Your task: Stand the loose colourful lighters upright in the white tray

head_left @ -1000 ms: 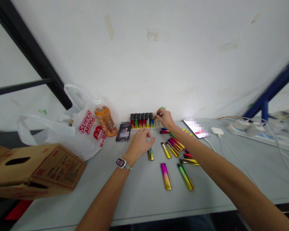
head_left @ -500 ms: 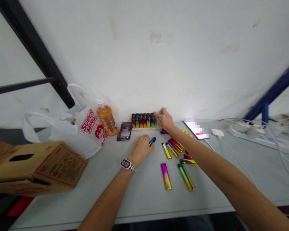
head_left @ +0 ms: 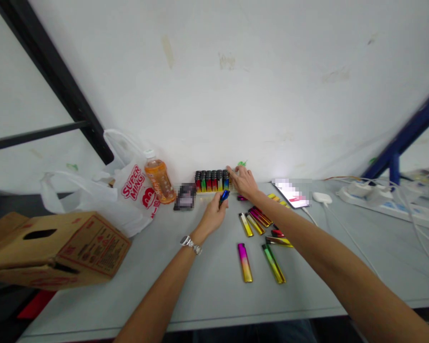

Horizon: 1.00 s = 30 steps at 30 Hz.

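Lighters [head_left: 212, 181] stand upright in packed rows in a pale tray [head_left: 204, 193] at the back of the grey surface [head_left: 207, 290], close to the wall [head_left: 293, 95]. Just in front of the tray, I have a blue lighter [head_left: 224, 196] gripped in the fingers of my left hand [head_left: 215, 214], its upper part sticking out past them. My right hand [head_left: 245, 182] is at the right end of the tray, with a fingertip beside the end of the rows; I can't tell from here whether those fingers are pinching anything.

In front of my right forearm I see a loose magenta-and-gold lighter [head_left: 245, 263] and a green-and-gold lighter [head_left: 273, 264] lying apart from each other. Farther back, more loose lighters [head_left: 254, 223] lie close together, and my forearm hides part of the spread.

Left of the tray I have a dark phone [head_left: 185, 197], then an orange drink bottle [head_left: 159, 178] with a white cap, leaning by a white plastic bag [head_left: 134, 195], and a cardboard box [head_left: 82, 247]. Over on the right are a phone with a lit screen [head_left: 291, 194], a small white case [head_left: 322, 197] and a white power strip [head_left: 396, 207] with plugs in it.
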### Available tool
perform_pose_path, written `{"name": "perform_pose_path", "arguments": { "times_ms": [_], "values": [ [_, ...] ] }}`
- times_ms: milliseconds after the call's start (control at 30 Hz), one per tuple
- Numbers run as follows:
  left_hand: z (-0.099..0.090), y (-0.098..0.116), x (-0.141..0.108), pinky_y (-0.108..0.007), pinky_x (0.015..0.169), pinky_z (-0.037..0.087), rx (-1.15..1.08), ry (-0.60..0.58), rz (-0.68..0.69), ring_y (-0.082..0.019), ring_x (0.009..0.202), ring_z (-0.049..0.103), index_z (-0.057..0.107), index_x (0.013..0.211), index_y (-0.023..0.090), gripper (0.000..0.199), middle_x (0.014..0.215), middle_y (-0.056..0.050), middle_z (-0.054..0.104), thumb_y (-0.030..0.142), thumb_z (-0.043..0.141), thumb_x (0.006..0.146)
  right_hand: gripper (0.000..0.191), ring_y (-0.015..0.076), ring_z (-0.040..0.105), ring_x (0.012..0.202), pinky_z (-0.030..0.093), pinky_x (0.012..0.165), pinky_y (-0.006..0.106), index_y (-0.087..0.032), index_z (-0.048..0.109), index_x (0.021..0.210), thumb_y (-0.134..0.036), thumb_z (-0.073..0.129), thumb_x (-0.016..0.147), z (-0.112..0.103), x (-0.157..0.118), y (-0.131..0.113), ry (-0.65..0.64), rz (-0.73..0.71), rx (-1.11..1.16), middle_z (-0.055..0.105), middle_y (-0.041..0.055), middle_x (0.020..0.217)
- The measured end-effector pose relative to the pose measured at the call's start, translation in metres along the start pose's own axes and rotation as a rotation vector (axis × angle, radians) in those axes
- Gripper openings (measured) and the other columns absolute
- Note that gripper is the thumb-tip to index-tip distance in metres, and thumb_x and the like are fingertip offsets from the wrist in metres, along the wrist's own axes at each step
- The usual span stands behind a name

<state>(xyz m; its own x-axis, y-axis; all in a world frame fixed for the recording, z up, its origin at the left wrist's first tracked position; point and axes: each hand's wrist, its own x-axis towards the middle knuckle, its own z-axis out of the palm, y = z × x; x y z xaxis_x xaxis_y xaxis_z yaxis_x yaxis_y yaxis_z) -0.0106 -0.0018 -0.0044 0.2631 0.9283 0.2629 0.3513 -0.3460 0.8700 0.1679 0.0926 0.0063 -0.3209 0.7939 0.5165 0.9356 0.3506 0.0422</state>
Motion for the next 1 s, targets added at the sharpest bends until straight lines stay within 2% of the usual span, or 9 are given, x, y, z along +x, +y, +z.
{"name": "perform_pose_path", "arguments": {
  "times_ms": [133,300,400,567,667,733,867,1000],
  "values": [
    [0.0,0.004,-0.001,-0.025,0.07,0.041,-0.004,0.012,-0.009,-0.014,0.071,0.054,0.053,0.102,0.019,0.01,0.079,0.003,0.057,0.024,0.048,0.094,0.041,0.0274,0.052,0.113,0.033,0.092,0.038,-0.02,0.06,0.137,-0.028,0.036,0.105,0.006,0.008,0.001,0.078,0.008,0.071,0.061,0.0153,0.126],
    [0.003,0.002,0.0,-0.025,0.071,0.041,-0.026,0.044,-0.016,-0.014,0.072,0.054,0.055,0.102,0.019,0.012,0.077,0.002,0.057,0.025,0.049,0.094,0.034,0.0277,0.053,0.111,0.031,0.092,0.039,-0.019,0.067,0.124,-0.031,0.042,0.104,0.01,0.013,-0.002,0.117,0.057,0.085,0.067,0.0133,0.113],
    [0.007,-0.001,0.001,-0.023,0.063,0.039,-0.127,0.057,-0.014,-0.012,0.068,0.05,0.058,0.101,0.018,0.023,0.075,0.002,0.054,0.039,0.05,0.095,0.033,0.0272,0.051,0.111,0.031,0.092,0.039,-0.021,0.071,0.116,-0.033,0.043,0.103,0.009,0.011,-0.003,0.131,0.084,0.088,0.063,0.0138,0.118],
    [0.012,0.003,0.004,-0.021,0.049,0.032,-0.4,0.048,-0.124,-0.009,0.055,0.042,0.063,0.093,0.016,0.054,0.07,0.003,0.048,0.068,0.049,0.088,0.036,0.028,0.049,0.112,0.032,0.091,0.04,-0.023,0.069,0.123,-0.035,0.042,0.103,-0.002,0.005,-0.008,0.133,0.117,0.105,0.057,0.0154,0.123],
    [0.014,0.009,0.007,-0.021,0.045,0.034,-0.523,0.076,-0.184,-0.008,0.05,0.042,0.06,0.088,0.016,0.063,0.067,0.004,0.046,0.077,0.051,0.081,0.042,0.0284,0.05,0.113,0.034,0.092,0.04,-0.02,0.058,0.138,-0.031,0.041,0.102,-0.012,-0.005,-0.012,0.15,0.17,0.158,0.058,0.0161,0.124],
    [0.014,0.014,0.01,-0.021,0.042,0.034,-0.552,0.097,-0.224,-0.008,0.047,0.043,0.056,0.085,0.017,0.065,0.063,0.006,0.044,0.081,0.049,0.079,0.043,0.0272,0.053,0.11,0.036,0.092,0.039,-0.018,0.055,0.14,-0.029,0.041,0.1,-0.02,-0.015,-0.015,0.182,0.227,0.242,0.061,0.0151,0.119],
    [0.017,0.025,0.015,-0.02,0.039,0.024,-0.531,0.103,-0.305,-0.007,0.04,0.036,0.051,0.074,0.019,0.067,0.057,0.006,0.043,0.085,0.04,0.08,0.034,0.0221,0.06,0.092,0.039,0.087,0.035,-0.018,0.065,0.12,-0.031,0.041,0.1,-0.04,-0.039,-0.023,0.246,0.301,0.461,0.067,0.009,0.101],
    [0.024,0.032,0.013,-0.022,0.04,0.018,-0.484,0.164,-0.323,-0.007,0.038,0.028,0.048,0.062,0.019,0.068,0.046,0.005,0.037,0.082,0.034,0.085,0.032,0.0191,0.061,0.08,0.041,0.08,0.031,-0.02,0.067,0.1,-0.037,0.04,0.101,-0.054,-0.064,-0.035,0.274,0.344,0.642,0.069,0.0046,0.089]
  ]
}}
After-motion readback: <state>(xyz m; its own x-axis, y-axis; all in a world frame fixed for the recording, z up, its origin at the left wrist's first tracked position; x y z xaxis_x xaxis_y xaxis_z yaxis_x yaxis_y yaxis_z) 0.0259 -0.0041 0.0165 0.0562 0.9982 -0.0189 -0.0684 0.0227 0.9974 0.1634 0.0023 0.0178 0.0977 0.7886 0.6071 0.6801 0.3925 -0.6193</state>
